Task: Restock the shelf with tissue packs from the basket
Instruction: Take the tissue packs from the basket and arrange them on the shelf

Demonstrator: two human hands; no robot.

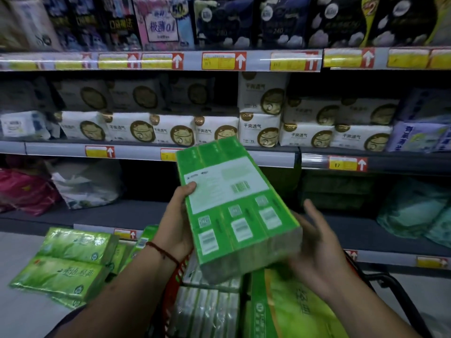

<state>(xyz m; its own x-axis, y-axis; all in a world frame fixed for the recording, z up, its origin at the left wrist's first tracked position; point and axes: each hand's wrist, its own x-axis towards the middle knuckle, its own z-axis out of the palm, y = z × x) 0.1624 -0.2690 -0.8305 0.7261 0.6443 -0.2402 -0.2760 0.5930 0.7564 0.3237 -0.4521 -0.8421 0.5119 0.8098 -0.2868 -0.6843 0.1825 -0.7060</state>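
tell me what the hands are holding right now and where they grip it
The left hand holds a green tissue pack by its left long edge, thumb on the label face. The right hand is open at the lower right corner; contact is unclear.

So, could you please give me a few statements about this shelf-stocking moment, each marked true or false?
1. The left hand grips the green tissue pack. True.
2. The pack's barcode side faces the camera. True.
3. The right hand is closed in a fist on the pack. False: its fingers are spread open beside the pack's lower right end.
4. The red basket is empty. False: more packs lie in it.
5. Green packs lie on the floor at left. True.
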